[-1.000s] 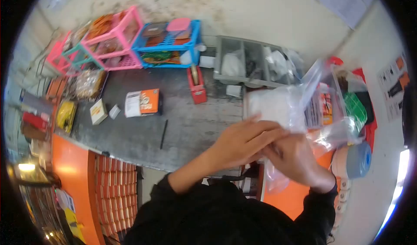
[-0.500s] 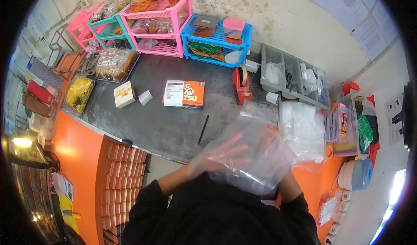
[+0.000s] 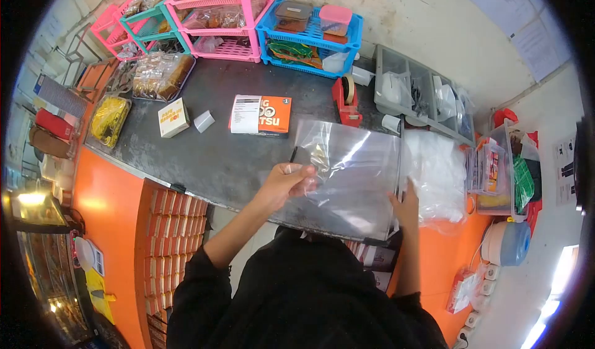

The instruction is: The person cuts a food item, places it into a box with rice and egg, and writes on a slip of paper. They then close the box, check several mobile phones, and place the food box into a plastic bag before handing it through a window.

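Observation:
A clear plastic bag (image 3: 353, 163) is spread flat over the right part of the dark counter, with glare across it. My left hand (image 3: 284, 187) pinches its left edge between thumb and fingers. At the bag's right edge is my right hand (image 3: 406, 209), thumb on the bag side and fingers apart from it. Just beyond the bag stands a red tape dispenser (image 3: 347, 106). An orange and white box (image 3: 260, 115) with a paper label lies left of the bag. A black pen-like stick (image 3: 293, 154) is partly hidden near my left hand.
A stack of white plastic bags (image 3: 434, 175) lies at the right. Behind are a grey divided tray (image 3: 424, 98), a blue rack (image 3: 310, 38) and a pink rack (image 3: 226, 52). A small cream box (image 3: 174, 118) and a yellow package (image 3: 110, 122) sit left.
The bag has gone from crumpled around both hands to flat on the counter. My left hand has closed on its left edge; my right hand has moved to its right edge.

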